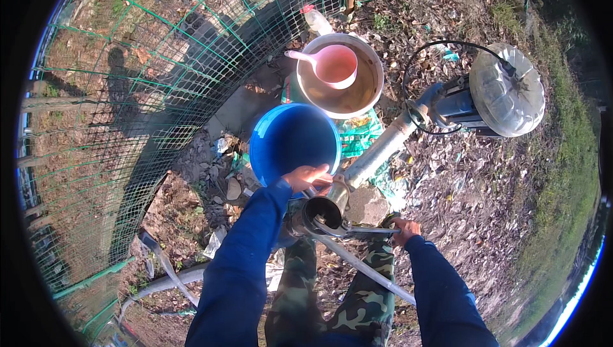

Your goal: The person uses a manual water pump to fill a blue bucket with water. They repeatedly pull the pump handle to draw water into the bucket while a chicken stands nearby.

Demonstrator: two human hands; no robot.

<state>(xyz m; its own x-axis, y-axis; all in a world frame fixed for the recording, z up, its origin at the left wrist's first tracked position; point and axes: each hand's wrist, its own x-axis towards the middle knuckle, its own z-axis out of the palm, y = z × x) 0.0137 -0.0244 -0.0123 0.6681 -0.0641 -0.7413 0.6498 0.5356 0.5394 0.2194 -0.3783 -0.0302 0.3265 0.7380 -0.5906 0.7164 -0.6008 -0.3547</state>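
Note:
A steel pipe [376, 157] lies slantwise before me, its open end [324, 210] toward my body. My left hand [309, 178] is at the bolted collar [341, 185] near that end, over the rim of a blue plastic bucket [294, 141]. Its fingers curl around a small metal part there, partly hidden. My right hand [406, 230] grips the outer end of a metal bar [368, 229], possibly a wrench, which reaches to the lower side of the pipe mouth. At the pipe's far end sits a blue motor [443, 102] capped with a clear plastic bottle piece [507, 90].
A pink dipper [336, 66] floats or rests in a pale bucket of murky water [368, 83]. Behind it lies a red-capped plastic bottle [317, 21]. Green wire fencing [191, 54] curves along the left. A grey hose [364, 268] crosses my camouflage-clad legs; a black cable [421, 52] loops by the motor.

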